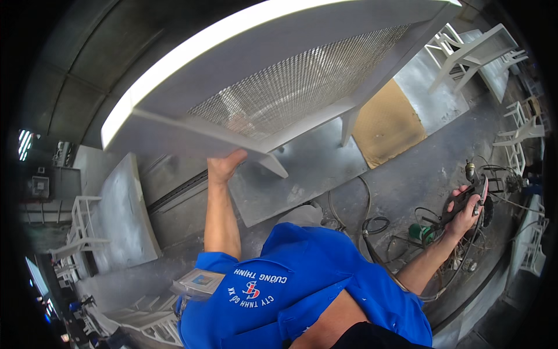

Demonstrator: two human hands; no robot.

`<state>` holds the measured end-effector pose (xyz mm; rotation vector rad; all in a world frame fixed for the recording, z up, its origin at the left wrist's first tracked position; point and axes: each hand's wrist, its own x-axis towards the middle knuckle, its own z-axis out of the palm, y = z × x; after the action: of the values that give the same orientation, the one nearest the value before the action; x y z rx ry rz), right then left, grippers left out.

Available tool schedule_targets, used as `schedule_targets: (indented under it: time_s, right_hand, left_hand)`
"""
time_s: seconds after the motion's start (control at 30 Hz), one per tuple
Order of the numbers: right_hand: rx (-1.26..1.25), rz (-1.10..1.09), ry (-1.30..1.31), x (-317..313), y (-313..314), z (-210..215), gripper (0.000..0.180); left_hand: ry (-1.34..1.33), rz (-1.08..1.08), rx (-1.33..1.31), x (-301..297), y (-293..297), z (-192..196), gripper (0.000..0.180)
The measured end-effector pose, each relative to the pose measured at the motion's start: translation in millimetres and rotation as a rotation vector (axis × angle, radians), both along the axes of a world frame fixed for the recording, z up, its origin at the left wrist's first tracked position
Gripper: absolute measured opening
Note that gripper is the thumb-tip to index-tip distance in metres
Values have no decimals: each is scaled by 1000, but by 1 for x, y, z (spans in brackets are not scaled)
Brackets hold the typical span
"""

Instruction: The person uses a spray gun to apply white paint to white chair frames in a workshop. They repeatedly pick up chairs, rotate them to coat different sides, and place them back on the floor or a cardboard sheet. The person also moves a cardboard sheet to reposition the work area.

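Note:
A large white-painted frame panel (232, 64) with a woven mesh insert (302, 81) is lifted up and tilted in front of me. My left hand (224, 166) grips its lower rail from beneath. Out to the right, my right hand (465, 212) is closed around a dark hand-held power tool (474, 195) with a hose or cable running off it. My blue shirt fills the bottom of the view.
Grey boards (125, 209) and a brown sheet (386, 125) lie on the dusty floor. White chair frames (474, 52) stand at the upper right and more (75, 232) at the left. Coiled hoses and cables (372, 224) and a green object (421, 232) lie near my right arm.

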<state>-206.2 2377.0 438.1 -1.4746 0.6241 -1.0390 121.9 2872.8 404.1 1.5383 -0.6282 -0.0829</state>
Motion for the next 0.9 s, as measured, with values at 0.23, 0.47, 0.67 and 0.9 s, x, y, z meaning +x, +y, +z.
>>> schedule_targets:
  time_s: [0.23,0.47,0.67,0.9]
  right_hand:
    - [23,52,-12,-20,24,-4,55]
    - [-119,-3,-78,-65,99,22,54]
    - [-202,-250,-98,-96,218,37,56]
    - [-308,-293,-260,-128,337,101,69]
  left_hand:
    - [-74,208,100,-58,-35,3,56]
    - [-468,206,118,-83,-101,14,78]
    - [-500,48,224,-87,-47,-42,85]
    - [59,-300,926,-80,169,-252,66]
